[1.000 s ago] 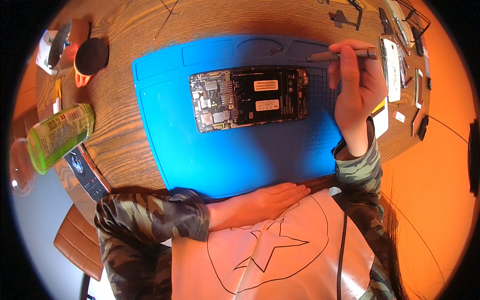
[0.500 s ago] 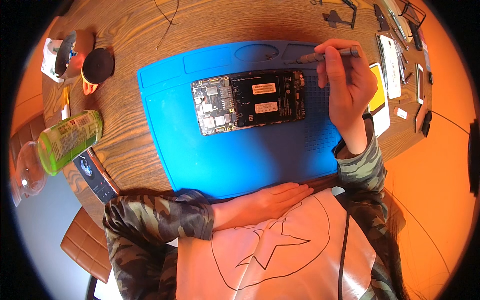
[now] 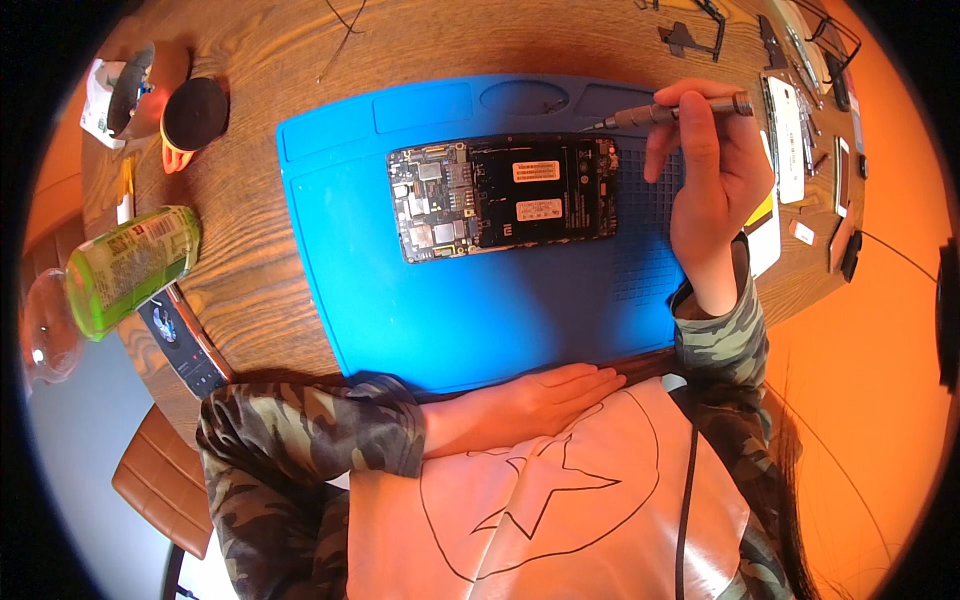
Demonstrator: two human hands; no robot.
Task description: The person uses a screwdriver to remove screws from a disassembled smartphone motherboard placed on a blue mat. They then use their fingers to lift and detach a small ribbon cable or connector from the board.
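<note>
Your round wooden table fills the view, and the big blue rubber work mat lies across its middle, running from about nine o'clock to three o'clock. On the mat's upper half, just above centre, sits the opened black smartphone with its back cover off and circuit board bare, long side level. At nine o'clock, off the mat, a green plastic bottle lies on its side, with a dark slim handset just below it. A black round disc on an orange base rests at ten o'clock.

Your left hand lies flat at six o'clock, fingers straight and together, palm down along the mat's near edge against your chest, holding nothing. Your right hand is at two o'clock, curled round a slim grey metal precision screwdriver, thumb and fingers pinching its shaft. The tip points left, toward the phone's upper right corner; it looks just short of touching, though at this size you cannot be sure. Small loose phone parts lie beyond the hand at two o'clock.
</note>
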